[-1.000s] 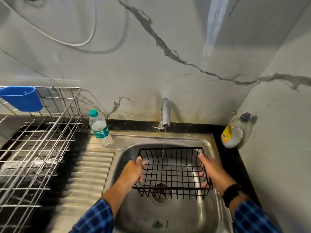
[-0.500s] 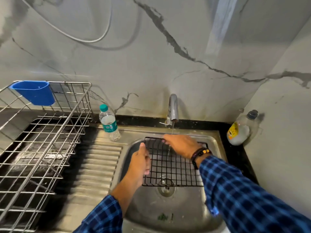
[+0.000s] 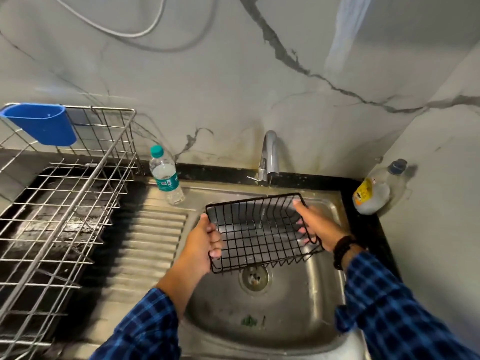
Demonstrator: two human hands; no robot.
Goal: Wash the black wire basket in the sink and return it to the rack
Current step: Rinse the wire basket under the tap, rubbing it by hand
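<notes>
The black wire basket (image 3: 259, 229) hangs tilted over the steel sink (image 3: 283, 320), its far rim raised under the tap (image 3: 270, 154). A thin stream of water falls from the tap onto that far rim. My left hand (image 3: 202, 245) grips the basket's left edge, thumb on top and fingers curled through the wires. My right hand (image 3: 317, 227) holds the right edge with fingers wrapped inside it. The silver wire dish rack (image 3: 65, 203) stands on the counter at the left.
A blue plastic cup holder (image 3: 41, 123) hangs on the rack's back rail. A water bottle with a green cap (image 3: 166, 175) stands on the ribbed drainboard (image 3: 145, 242). A soap bottle (image 3: 376, 190) leans in the right corner. Green scraps lie near the sink's drain (image 3: 255, 278).
My right hand left the basket's far rim and took its right edge. The basket rose from lying in the sink and now tilts under the stream.
</notes>
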